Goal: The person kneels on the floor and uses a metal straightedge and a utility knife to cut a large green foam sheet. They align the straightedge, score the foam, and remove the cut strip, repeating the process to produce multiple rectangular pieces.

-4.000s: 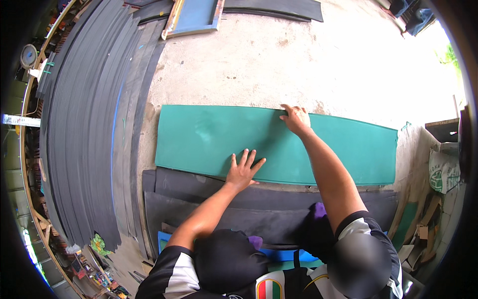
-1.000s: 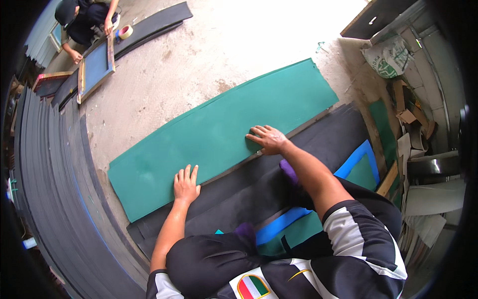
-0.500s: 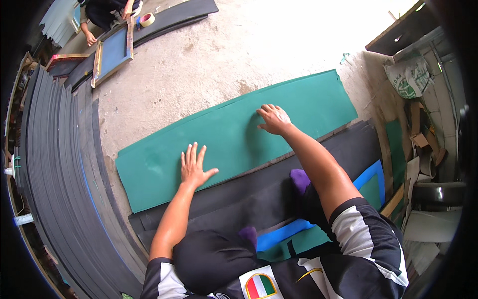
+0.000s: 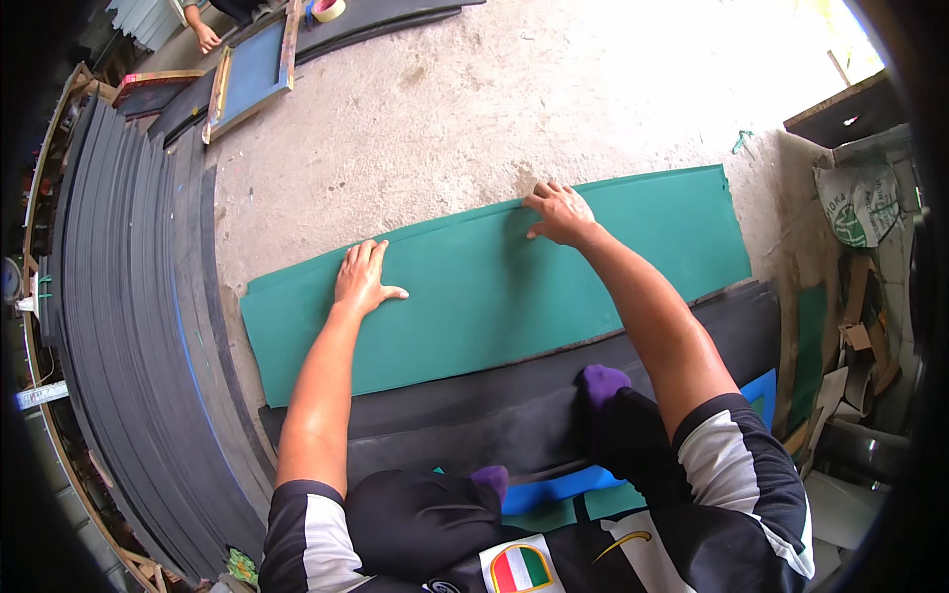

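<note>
Green sheets (image 4: 445, 316) lie long and flat across the floor in front of me, one on another with their far edges slightly offset. My left hand (image 4: 362, 281) rests at the far edge towards the left, fingers extended and thumb spread out over the green surface. Farther right, my right hand (image 4: 561, 213) is at the same edge, its fingers apart and a little bent, with a shadow below it on the sheet. Neither hand visibly holds anything. Dark grey sheets (image 4: 445, 425) lie partly under the near side of the green ones.
A tall stack of grey sheets (image 4: 119, 326) stands on the left. At the far left are a wooden-framed screen (image 4: 251, 74), a tape roll (image 4: 327, 10) and another person's hand (image 4: 207, 39). A white sack (image 4: 858, 205) sits at the right. A blue strip (image 4: 563, 488) lies near my feet.
Both hands have slid forward from the middle of the green sheet to its far edge. My view has shifted, so the surroundings sit differently in the picture.
</note>
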Motion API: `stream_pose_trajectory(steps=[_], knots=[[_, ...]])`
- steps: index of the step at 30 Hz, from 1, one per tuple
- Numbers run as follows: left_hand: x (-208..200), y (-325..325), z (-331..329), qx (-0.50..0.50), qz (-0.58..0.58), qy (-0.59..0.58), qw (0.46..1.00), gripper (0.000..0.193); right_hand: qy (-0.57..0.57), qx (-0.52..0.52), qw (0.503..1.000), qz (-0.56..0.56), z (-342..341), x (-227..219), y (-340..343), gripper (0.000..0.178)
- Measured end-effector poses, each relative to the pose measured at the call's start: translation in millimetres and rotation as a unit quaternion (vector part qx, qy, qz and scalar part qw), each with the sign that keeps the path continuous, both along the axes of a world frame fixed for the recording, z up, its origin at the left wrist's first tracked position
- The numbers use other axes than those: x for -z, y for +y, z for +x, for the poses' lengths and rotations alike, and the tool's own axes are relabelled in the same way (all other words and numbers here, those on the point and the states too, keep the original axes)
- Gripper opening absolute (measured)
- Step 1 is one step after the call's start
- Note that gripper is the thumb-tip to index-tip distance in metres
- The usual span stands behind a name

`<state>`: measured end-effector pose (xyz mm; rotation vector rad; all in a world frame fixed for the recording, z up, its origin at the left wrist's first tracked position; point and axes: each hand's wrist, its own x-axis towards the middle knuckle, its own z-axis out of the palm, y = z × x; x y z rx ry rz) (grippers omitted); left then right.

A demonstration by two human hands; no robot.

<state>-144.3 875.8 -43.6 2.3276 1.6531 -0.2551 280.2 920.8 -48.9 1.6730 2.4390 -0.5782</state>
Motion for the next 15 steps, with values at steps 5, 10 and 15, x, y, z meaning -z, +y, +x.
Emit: stream_pose_trajectory(steps=[5, 10, 15], knots=[[1, 17, -2, -0.004, 0.021, 0.007, 1.0, 0.099, -0.001, -0.006, 1.0, 0.006, 1, -5, 17, 0.059], [8, 32, -8, -0.007, 0.002, -0.008, 1.0, 0.074, -0.04, -0.012, 0.996, -0.076, 4, -7, 33, 0.051], [5, 42, -7, -0.01, -0.014, -0.009, 1.0, 0.062, -0.014, 0.009, 0.997, -0.078, 5, -1, 37, 0.043]])
